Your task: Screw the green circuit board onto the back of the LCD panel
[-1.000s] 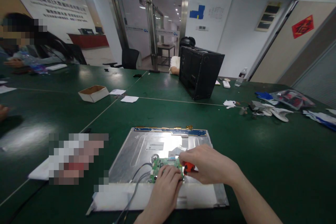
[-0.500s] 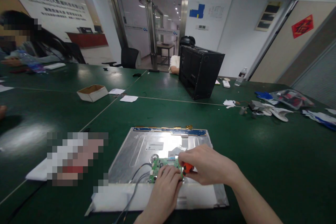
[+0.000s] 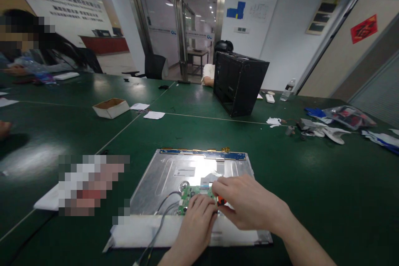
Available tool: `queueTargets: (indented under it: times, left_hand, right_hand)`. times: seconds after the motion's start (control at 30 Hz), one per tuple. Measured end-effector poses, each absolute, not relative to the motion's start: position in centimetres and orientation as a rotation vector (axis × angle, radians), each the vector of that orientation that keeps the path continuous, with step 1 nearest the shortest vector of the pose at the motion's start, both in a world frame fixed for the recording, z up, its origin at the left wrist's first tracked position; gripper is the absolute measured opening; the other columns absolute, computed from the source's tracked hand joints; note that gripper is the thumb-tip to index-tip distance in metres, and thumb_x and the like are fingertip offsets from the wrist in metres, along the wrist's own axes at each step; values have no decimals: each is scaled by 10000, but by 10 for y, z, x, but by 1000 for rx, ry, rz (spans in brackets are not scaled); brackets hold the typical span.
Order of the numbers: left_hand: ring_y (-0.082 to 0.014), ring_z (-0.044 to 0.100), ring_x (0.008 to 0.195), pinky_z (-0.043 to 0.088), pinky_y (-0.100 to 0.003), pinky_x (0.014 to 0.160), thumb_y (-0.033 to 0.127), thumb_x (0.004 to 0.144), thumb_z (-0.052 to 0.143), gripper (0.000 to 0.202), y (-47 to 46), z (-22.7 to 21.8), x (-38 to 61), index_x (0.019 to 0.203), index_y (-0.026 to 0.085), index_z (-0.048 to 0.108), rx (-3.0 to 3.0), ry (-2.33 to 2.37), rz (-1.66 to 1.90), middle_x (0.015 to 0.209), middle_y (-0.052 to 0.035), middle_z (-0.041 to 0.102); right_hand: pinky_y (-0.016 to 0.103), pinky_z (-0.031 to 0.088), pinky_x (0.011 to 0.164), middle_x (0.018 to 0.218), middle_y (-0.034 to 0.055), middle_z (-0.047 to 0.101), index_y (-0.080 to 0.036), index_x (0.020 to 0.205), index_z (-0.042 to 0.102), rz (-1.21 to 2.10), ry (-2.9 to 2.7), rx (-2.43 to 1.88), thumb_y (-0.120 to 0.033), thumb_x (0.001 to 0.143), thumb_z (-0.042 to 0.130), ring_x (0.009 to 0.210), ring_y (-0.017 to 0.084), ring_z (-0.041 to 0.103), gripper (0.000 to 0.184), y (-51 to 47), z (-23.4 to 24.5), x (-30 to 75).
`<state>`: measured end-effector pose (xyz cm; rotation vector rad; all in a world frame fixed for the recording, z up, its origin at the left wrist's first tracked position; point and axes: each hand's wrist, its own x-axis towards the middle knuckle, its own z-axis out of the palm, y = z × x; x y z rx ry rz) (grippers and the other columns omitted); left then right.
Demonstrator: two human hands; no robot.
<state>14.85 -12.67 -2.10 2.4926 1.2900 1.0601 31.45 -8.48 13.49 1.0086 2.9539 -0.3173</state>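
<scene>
1. Nearest to the camera, the left hand [image 3: 195, 226] lies flat with its fingers pressed down on the near edge of the small green circuit board [image 3: 195, 194]; it grips nothing, it only holds the board steady.
2. Just beside it, the right hand [image 3: 249, 203] is curled around a small tool with an orange-red handle [image 3: 220, 200], pinching it between thumb and fingers. The tip is hidden under the fingers, so I cannot tell if it sits on a screw.
3. The green circuit board rests on the large flat silver metal back of a display panel [image 3: 162, 178], in its near middle part. The panel lies flat on the dark green table [image 3: 311, 183].
4. Grey cables [image 3: 162, 212] run from the left side of the board toward the near edge of the panel, over a white strip [image 3: 140, 232], so the board looks connected.
5. As a judgement: the work on the board is in the middle. The board is in its place on the panel, and no loose screws are visible, so how many fastenings are finished or left is not clear.
6. At the far edge of the panel a narrow blue strip board [image 3: 202, 154] is attached.
7. Farther away stand a white cardboard box [image 3: 111, 108] on the left and an open black computer case [image 3: 238, 83] in the centre.
</scene>
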Motion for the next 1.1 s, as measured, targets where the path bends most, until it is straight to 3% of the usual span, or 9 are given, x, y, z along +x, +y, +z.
queueTargets:
  times: [0.13, 0.3, 0.6, 0.83, 1.1]
  left_hand:
    - [-223, 552, 868, 414, -412, 856, 56, 870, 449, 193, -127, -19, 148, 905, 198, 576, 2486, 1289, 1060, 885, -34, 627]
    - [-223, 550, 869, 416, -402, 847, 60, 862, 448, 192, -128, -15, 149, 918, 196, 571, 2489, 1296, 1078, 904, -45, 626]
    - [-222, 556, 891, 413, -405, 877, 34, 821, 455, 215, -129, -15, 148, 903, 198, 567, 2488, 1289, 1014, 916, -39, 624]
    - [-241, 553, 949, 417, -436, 895, 15, 822, 412, 303, -132, -13, 145, 1018, 201, 549, 2450, 1305, 998, 999, -63, 622]
    - [-258, 557, 980, 431, -426, 889, 56, 831, 461, 320, -149, -10, 126, 1096, 220, 533, 2467, 1335, 975, 1052, -70, 617]
  right_hand:
    - [279, 271, 542, 895, 41, 651, -188, 950, 495, -300, 2962, 1037, -226, 881, 509, 704, 174, 583, 80, -85, 134, 313]
    - [281, 217, 522, 819, 20, 660, -199, 927, 507, -209, 2946, 1105, -318, 918, 524, 660, 165, 588, 121, -83, 130, 310]
    - [276, 252, 528, 900, 51, 657, -186, 934, 487, -293, 2946, 1072, -216, 847, 517, 702, 175, 587, 97, -89, 136, 315]
    - [275, 252, 527, 824, 19, 680, -203, 935, 517, -203, 2918, 1236, -309, 907, 546, 664, 172, 600, 113, -88, 129, 311]
    - [259, 306, 555, 826, 7, 676, -210, 906, 547, -263, 2939, 1412, -357, 869, 630, 698, 178, 612, 173, -88, 119, 315]
